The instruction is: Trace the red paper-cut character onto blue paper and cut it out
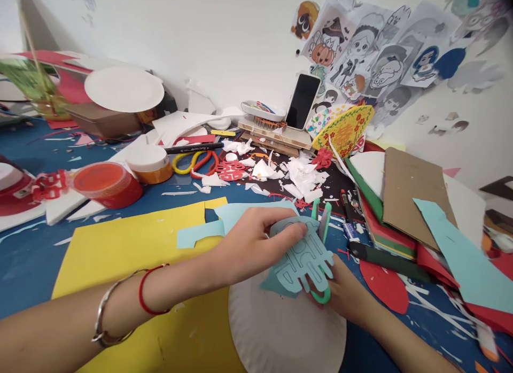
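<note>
Closest to cam: bare L forearm (60, 319) w/ silver bangle (105, 309) & red string (148, 290) at wrist, R forearm (404, 343) coming in from lower right. Hands together, L hand (254, 245) pinching top of pale blue cut paper (300, 261), R hand (347, 293) behind/under it, next to green-handled scissors (324, 220); can't tell if R is gripping them. Cut paper is held up just above white paper plate (286, 333), which overlaps yellow card (120, 255) on blue table (28, 271). Another pale blue paper piece (200, 233) lies under L hand. To the right: brown cardboard (412, 196), stack of colored card (388, 236), big pale blue sheet (460, 255). Further back: red-topped tub (107, 183), yellow-&-red scissors (194, 162), black marker (192, 147), heap of white scraps (300, 175), phone (302, 101) propped on wood stand (276, 138), drawings (385, 52) on wall.
</note>
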### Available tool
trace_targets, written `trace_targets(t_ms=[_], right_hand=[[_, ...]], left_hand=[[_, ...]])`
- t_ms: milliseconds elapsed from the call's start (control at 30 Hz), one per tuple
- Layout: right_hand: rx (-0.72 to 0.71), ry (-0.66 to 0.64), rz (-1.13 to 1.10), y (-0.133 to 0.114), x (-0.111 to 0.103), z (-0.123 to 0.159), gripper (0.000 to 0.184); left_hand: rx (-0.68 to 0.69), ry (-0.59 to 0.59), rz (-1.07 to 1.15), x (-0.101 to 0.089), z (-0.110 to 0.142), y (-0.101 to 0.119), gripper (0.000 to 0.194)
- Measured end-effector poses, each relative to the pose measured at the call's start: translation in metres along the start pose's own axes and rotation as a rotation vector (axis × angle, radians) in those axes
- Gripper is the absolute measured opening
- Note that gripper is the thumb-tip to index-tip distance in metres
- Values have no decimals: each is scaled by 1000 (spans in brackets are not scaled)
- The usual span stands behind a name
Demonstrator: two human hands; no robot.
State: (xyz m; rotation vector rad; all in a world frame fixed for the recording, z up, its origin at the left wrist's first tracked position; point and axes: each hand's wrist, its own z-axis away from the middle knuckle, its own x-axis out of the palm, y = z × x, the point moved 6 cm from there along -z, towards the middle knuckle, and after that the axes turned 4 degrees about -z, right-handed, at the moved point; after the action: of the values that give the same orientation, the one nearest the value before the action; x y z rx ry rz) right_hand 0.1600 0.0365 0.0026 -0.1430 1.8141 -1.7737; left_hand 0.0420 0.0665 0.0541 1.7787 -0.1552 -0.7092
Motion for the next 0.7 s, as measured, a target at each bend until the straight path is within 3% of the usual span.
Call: trace_targets(t_ms=[200,367,567,700], right_hand=[[92,-44,-219,7,2,0,45],[127,-35,-222,7,2,0,52],[98,-15,-183,7,0,-1,52],[155,-32,-250,11,2,0,53]], left_hand=[[21,76,-33,-7,-2,5,27],[39,88,-42,-9,-3,7,28],[-59,-52,27,1,-4,-2,17],[-137,27,84,-4,-3,-7,18]])
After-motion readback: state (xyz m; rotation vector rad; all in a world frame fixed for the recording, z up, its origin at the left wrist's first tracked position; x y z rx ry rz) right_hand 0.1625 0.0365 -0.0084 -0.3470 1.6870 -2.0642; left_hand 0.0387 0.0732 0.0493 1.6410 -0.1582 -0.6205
